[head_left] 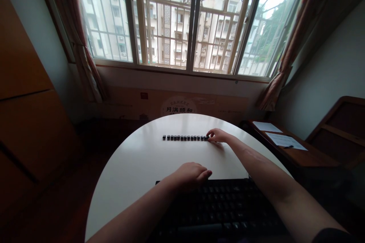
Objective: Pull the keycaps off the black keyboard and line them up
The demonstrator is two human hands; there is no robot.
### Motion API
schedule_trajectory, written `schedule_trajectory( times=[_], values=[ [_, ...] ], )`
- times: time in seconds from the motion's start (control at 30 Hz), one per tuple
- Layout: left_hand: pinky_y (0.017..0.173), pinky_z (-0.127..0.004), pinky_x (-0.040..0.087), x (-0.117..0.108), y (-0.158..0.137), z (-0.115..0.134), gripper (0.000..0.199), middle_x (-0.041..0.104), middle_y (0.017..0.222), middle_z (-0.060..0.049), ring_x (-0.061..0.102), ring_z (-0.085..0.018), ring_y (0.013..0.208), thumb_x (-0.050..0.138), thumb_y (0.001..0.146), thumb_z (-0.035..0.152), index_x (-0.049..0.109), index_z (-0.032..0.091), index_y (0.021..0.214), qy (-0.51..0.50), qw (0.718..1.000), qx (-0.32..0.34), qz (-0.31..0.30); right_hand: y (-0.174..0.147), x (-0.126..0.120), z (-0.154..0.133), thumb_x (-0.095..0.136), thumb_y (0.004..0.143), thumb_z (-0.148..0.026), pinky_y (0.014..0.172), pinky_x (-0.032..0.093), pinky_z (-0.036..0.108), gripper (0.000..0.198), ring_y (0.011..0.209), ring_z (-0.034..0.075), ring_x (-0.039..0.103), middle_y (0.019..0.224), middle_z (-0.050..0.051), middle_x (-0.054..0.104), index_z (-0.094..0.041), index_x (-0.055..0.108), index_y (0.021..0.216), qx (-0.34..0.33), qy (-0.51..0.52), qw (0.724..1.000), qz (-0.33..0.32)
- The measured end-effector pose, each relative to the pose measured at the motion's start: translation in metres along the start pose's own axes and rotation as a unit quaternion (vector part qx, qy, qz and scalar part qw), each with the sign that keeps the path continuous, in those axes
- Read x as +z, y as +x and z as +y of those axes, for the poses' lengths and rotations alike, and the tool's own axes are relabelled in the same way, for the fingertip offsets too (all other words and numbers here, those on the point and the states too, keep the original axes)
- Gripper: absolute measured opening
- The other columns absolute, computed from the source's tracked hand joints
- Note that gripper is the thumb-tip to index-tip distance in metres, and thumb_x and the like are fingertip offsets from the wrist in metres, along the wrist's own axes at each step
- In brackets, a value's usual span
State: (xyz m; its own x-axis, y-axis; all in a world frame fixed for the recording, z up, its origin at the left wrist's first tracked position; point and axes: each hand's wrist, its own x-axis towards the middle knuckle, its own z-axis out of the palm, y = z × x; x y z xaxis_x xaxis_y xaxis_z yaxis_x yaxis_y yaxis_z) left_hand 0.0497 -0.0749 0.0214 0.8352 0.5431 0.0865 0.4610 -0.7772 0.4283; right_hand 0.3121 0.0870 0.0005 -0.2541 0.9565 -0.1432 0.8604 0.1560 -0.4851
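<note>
A straight row of small black keycaps (185,138) lies across the far part of the white round table (128,174). At the row's right end, my right hand (217,135) has its thumb and fingers closed on the last keycap (206,138), which touches the table. Nearer to me is a black keyboard (225,205), partly covered by my forearms. My left hand (192,174) is over the keyboard's upper left part, curled closed with the thumb toward the right. Its fingertips are hidden, so whatever it holds does not show.
To the right stands a low wooden table (310,155) bearing sheets of paper (285,140) and a small dark object. A wooden chair (339,129) is beside it. Behind the round table are a printed cardboard box (228,102) and a barred window (165,26).
</note>
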Motion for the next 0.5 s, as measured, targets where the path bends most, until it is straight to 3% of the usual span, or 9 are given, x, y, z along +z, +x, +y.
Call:
schedule_trajectory(
  times=[0.17, 0.27, 0.37, 0.43, 0.5],
  values=[
    [0.068, -0.031, 0.043, -0.001, 0.0, 0.001, 0.054, 0.07, 0.084, -0.007, 0.062, -0.022, 0.076, 0.025, 0.099, 0.047, 0.069, 0.019, 0.085, 0.008, 1.0, -0.011, -0.014, -0.02, -0.012, -0.009, 0.078, 0.073, -0.03, 0.077, 0.051, 0.03, 0.047, 0.08, 0.02, 0.066, 0.087, 0.003, 0.071, -0.019, 0.067, 0.118, -0.053, 0.055, 0.987, 0.139],
    [0.066, -0.03, 0.043, -0.005, -0.001, 0.006, 0.052, 0.07, 0.083, -0.007, 0.062, -0.021, 0.075, 0.027, 0.099, 0.047, 0.068, 0.019, 0.084, 0.006, 0.999, -0.021, -0.025, -0.052, -0.024, -0.013, 0.054, 0.089, -0.044, 0.075, 0.052, 0.032, 0.04, 0.084, 0.021, 0.064, 0.097, 0.009, 0.069, -0.016, 0.069, 0.113, -0.075, 0.106, 0.959, 0.253],
    [0.065, -0.03, 0.042, -0.007, 0.0, 0.007, 0.049, 0.07, 0.084, -0.007, 0.062, -0.021, 0.075, 0.03, 0.098, 0.047, 0.068, 0.019, 0.083, 0.008, 0.999, -0.031, -0.035, -0.104, -0.028, -0.01, 0.018, 0.098, -0.052, 0.07, 0.054, 0.032, 0.065, 0.084, 0.021, 0.064, 0.097, 0.012, 0.068, -0.014, 0.07, 0.105, -0.076, 0.164, 0.928, 0.326],
    [0.066, -0.03, 0.042, -0.006, 0.001, 0.006, 0.048, 0.07, 0.086, -0.007, 0.062, -0.022, 0.076, 0.031, 0.098, 0.047, 0.067, 0.02, 0.084, 0.011, 0.999, -0.032, -0.036, -0.146, -0.022, -0.006, 0.02, 0.097, -0.058, 0.069, 0.055, 0.032, 0.067, 0.071, 0.019, 0.063, 0.078, 0.009, 0.067, -0.015, 0.072, 0.093, -0.08, 0.251, 0.9, 0.347],
    [0.067, -0.031, 0.042, -0.004, 0.002, 0.005, 0.046, 0.07, 0.087, -0.008, 0.062, -0.022, 0.078, 0.032, 0.098, 0.046, 0.068, 0.02, 0.086, 0.016, 0.999, -0.03, -0.036, -0.185, -0.01, -0.005, 0.025, 0.096, -0.063, 0.058, 0.054, 0.032, 0.067, 0.046, 0.015, 0.052, 0.047, 0.0, 0.05, -0.016, 0.072, 0.087, -0.063, 0.321, 0.89, 0.316]
  ],
)
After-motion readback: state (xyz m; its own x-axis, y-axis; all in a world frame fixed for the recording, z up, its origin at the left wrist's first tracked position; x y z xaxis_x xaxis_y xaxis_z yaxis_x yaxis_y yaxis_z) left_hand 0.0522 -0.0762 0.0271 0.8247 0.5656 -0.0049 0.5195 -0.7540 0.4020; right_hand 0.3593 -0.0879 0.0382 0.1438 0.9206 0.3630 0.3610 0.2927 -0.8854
